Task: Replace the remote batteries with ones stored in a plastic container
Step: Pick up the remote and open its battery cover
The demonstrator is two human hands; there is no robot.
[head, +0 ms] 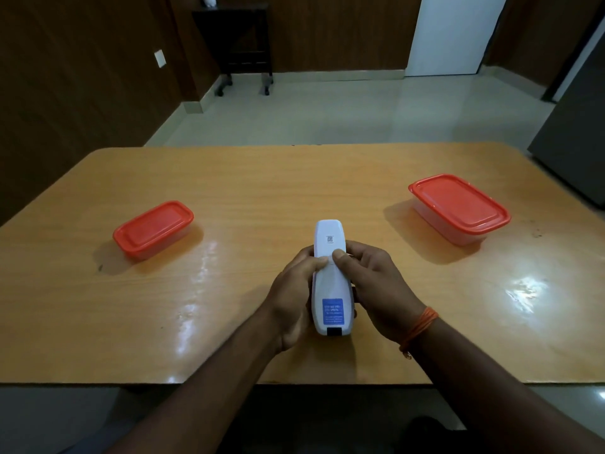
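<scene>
- The remote (pixel 330 276) is held back-side up just above the table (pixel 229 198), at the near middle, straight ahead of the person.
- Its long axis runs away from the body: the end with the blue label (pixel 333 311) points toward the person, the end with the small printed code points toward the far edge.
- The left hand (pixel 294 296) wraps the remote's left flank, thumb laid across the back at about mid-length.
- The right hand (pixel 373 283) closes on the right flank, its thumb pressed on the back beside the left thumb.
- Both thumbs meet on a faint cross-line, which looks like the seam of the battery cover; I judge the cover is still shut and no cells show.
- The coming move likely turns on this axis: a push along the length, thumbs driving the lower panel toward the label end, should slide the cover off. Which way it releases I cannot tell.
- Two red-lidded tubs sit well apart from the hands: the small tub (pixel 153 229) to the left and slightly beyond, the large tub (pixel 458 208) to the right and farther back.
- Both lids are on, and which holds the fresh batteries cannot be seen.
- Each hand is nearer the tub on its own side.
</scene>
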